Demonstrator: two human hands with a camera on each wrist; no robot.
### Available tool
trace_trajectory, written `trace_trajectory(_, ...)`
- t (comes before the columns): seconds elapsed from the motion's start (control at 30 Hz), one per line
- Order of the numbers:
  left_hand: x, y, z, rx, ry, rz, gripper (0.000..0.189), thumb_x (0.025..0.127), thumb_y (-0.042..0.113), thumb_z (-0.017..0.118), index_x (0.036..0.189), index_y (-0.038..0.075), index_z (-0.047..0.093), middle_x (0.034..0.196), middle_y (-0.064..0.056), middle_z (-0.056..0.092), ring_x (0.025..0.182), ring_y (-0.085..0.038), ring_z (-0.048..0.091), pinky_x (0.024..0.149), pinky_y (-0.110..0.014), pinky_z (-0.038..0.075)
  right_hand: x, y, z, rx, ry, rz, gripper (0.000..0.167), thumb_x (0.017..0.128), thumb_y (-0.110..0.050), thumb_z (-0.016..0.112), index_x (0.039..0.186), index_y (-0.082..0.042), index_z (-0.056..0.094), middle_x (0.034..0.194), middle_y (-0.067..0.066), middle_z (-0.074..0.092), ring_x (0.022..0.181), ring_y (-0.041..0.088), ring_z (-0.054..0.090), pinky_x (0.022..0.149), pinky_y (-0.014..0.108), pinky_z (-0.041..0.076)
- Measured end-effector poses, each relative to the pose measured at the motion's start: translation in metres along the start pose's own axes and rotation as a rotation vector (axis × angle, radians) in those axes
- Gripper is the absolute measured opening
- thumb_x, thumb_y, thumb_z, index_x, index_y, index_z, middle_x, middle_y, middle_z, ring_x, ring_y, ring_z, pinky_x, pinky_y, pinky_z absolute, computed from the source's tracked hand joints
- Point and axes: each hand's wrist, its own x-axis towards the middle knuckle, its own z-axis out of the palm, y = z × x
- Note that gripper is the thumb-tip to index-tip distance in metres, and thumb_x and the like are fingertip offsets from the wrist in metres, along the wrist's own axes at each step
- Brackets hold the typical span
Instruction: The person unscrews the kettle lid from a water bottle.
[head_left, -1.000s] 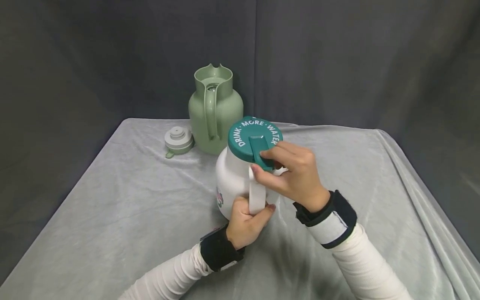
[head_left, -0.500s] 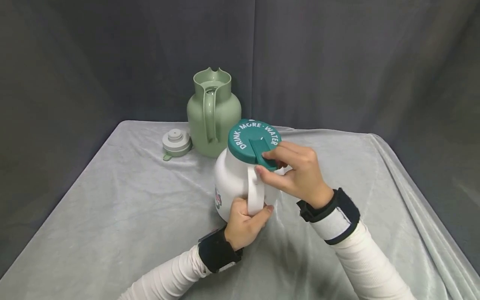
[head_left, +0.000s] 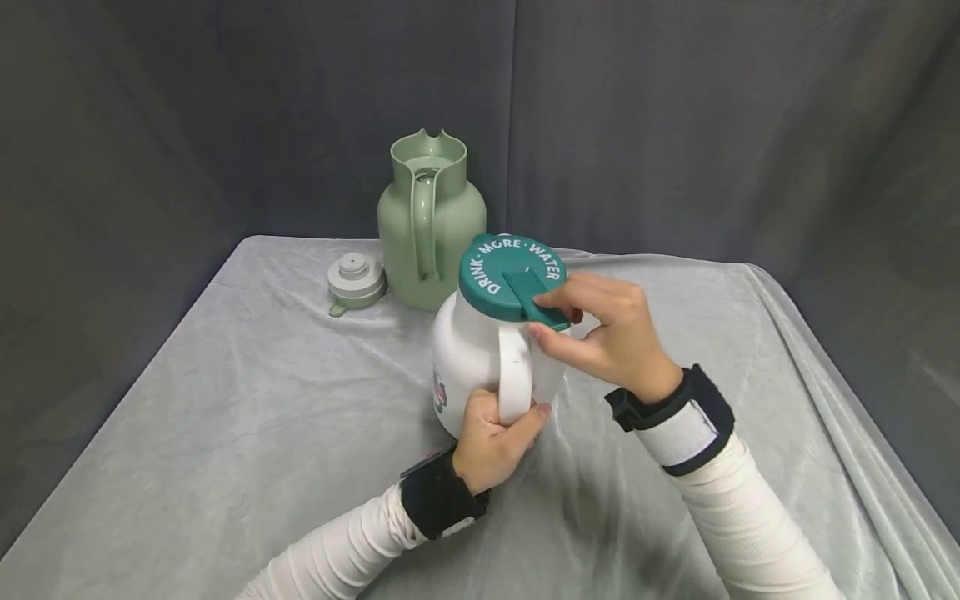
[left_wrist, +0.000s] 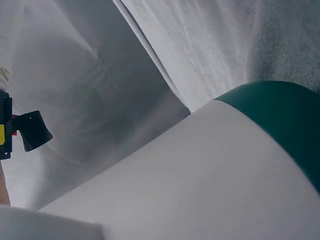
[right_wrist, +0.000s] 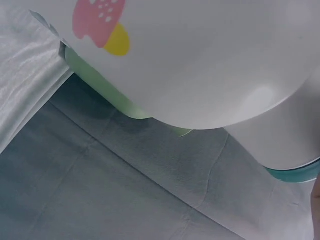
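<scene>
A white thermos jug (head_left: 468, 350) with a printed picture on its side stands on the cloth-covered table. Its handle (head_left: 515, 375) faces me, and my left hand (head_left: 491, 446) grips the lower part of it. On top sits a teal lid (head_left: 487, 271) lettered "DRINK MORE WATER". My right hand (head_left: 611, 333) pinches the lid's tab (head_left: 536, 298) between thumb and fingers; the tab points to the right of the handle. The left wrist view shows the white body (left_wrist: 200, 160) and the teal lid edge (left_wrist: 280, 110). In the right wrist view a pink and yellow print (right_wrist: 102, 22) shows on the jug.
Behind the white jug, a green jug (head_left: 457, 221) stands uncovered, its handle facing forward. A grey and green stopper (head_left: 356, 279) lies to its left. Grey cloth (head_left: 247, 417) covers the table, with a dark curtain (head_left: 637, 125) behind.
The lid has turned counterclockwise on the jug, its tab swinging right, away from the handle. My right hand has moved right with it. The left hand keeps its hold on the handle.
</scene>
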Motion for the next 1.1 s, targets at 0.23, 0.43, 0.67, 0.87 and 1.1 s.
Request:
trace_trajectory(0.23,0.001,0.000,0.002,0.011,0.012,-0.004,0.034,0.078,-0.010,0.054,0.046,-0.001,0.045,0.038,-0.009,0.037,0.036,-0.002,0.034,0.032,-0.021,0.025,-0.001,0.005,-0.005,0.021,-0.003,0.010,0.038,0.085,-0.037,0.060,0.075,0.000,0.066,0.058,0.000,0.049,0.052,0.011,0.042,0.050,0.019,0.033)
trace_trajectory(0.43,0.001,-0.001,0.002,0.009,0.017,0.001,0.036,0.078,-0.009,0.054,0.045,0.000,0.044,0.038,-0.008,0.036,0.035,-0.003,0.033,0.032,-0.021,0.024,-0.004,0.009,-0.009,0.052,0.010,0.027,0.036,0.085,-0.034,0.061,0.077,0.000,0.067,0.059,0.000,0.051,0.053,0.012,0.044,0.052,0.019,0.034)
trace_trajectory(0.67,0.000,-0.001,0.001,0.005,0.029,0.004,0.036,0.078,-0.010,0.055,0.046,0.000,0.044,0.038,-0.009,0.036,0.036,-0.003,0.036,0.032,-0.021,0.027,-0.011,0.016,-0.017,0.022,0.041,0.108,0.027,0.083,-0.023,0.063,0.080,0.003,0.068,0.072,0.009,0.065,0.057,0.010,0.050,0.056,0.017,0.040)
trace_trajectory(0.87,-0.001,0.001,-0.003,-0.008,0.032,0.002,0.038,0.078,-0.010,0.055,0.045,0.002,0.040,0.038,-0.009,0.034,0.036,-0.002,0.034,0.032,-0.020,0.025,-0.014,0.017,-0.020,-0.055,0.073,0.128,0.018,0.079,-0.014,0.067,0.084,0.003,0.070,0.084,0.012,0.065,0.069,0.016,0.058,0.066,0.017,0.044)
trace_trajectory(1.1,-0.002,0.001,-0.002,-0.030,0.021,0.005,0.039,0.079,-0.011,0.054,0.046,0.003,0.039,0.039,-0.008,0.033,0.036,-0.004,0.032,0.032,-0.022,0.024,-0.015,0.012,-0.019,-0.100,0.112,0.113,0.019,0.079,-0.016,0.067,0.079,0.003,0.069,0.084,0.012,0.065,0.073,0.019,0.060,0.069,0.018,0.045)
